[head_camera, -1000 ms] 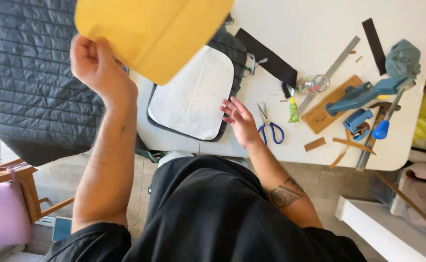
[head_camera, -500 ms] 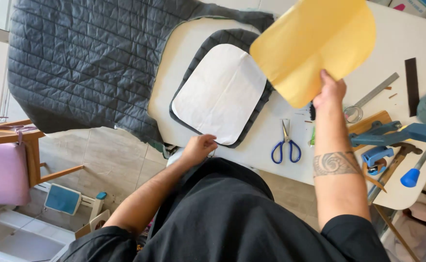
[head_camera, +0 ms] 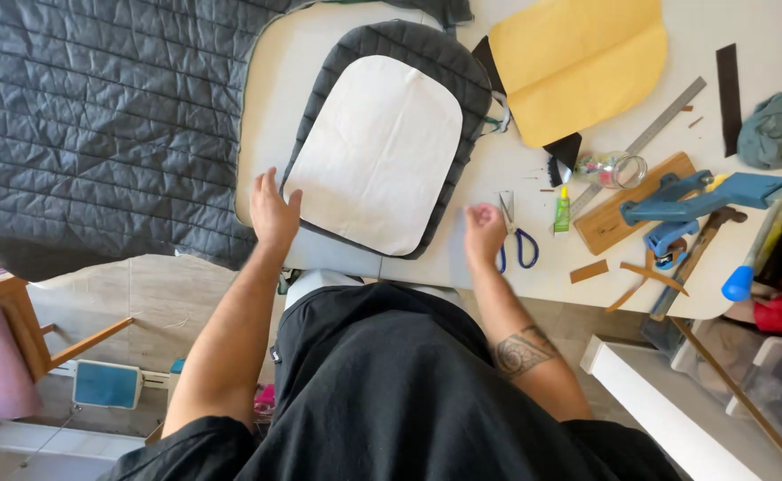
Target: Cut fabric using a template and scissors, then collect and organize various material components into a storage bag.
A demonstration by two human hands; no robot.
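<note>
Head view: your left hand (head_camera: 273, 214) lies flat, grip released, on the near-left edge of the white pattern sheet (head_camera: 375, 151), which rests on the grey quilted panel (head_camera: 391, 53) mid-surface. The sheet looks thin, light and floppy; pinch it at an edge. Your right hand (head_camera: 484, 233), loosely curled, hovers by the scissors (head_camera: 525, 245). The yellow sheet (head_camera: 578, 62), raised half a second ago, now lies far right.

White panel (head_camera: 378, 151) flat, blue-handled scissors (head_camera: 517, 242) beside
</note>
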